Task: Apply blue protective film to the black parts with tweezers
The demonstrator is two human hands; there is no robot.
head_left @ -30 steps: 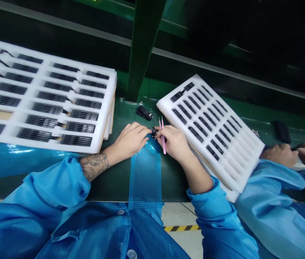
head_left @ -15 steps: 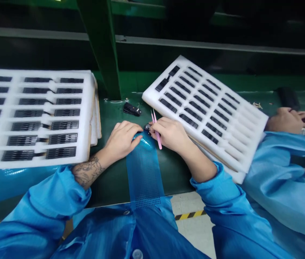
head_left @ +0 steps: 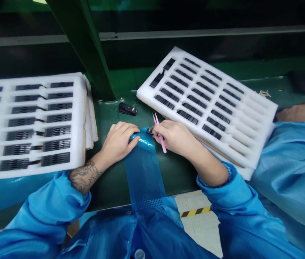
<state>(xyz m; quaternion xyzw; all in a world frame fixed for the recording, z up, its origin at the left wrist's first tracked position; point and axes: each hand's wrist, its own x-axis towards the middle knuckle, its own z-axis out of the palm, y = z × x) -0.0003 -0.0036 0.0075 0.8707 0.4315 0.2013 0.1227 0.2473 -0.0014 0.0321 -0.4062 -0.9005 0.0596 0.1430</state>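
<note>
A strip of blue perforated film [head_left: 145, 172] runs from the bench toward my body. My left hand [head_left: 120, 141] holds the film's far end at its left edge, thumb and fingers closed about it. Pink tweezers [head_left: 163, 142] are in my right hand [head_left: 175, 137], their tips pointing up and away from the film. The fingertips of that hand also pinch a small dark, shiny part [head_left: 149, 130] at the film's far right corner. A small pile of flat black pieces [head_left: 127, 109] lies on the bench just beyond my hands.
White foam trays [head_left: 77, 118] with rows of black parts are stacked at left. Another foam tray [head_left: 201, 97] lies angled at right, its right-hand slots unfilled. A green post [head_left: 87, 50] rises behind the bench. A co-worker's hand [head_left: 300, 114] and blue sleeve are at far right.
The camera view has shifted slightly. The small dark part now sits at the film's right corner, drawn a little rightward with my right hand. My left hand stays on the film.
</note>
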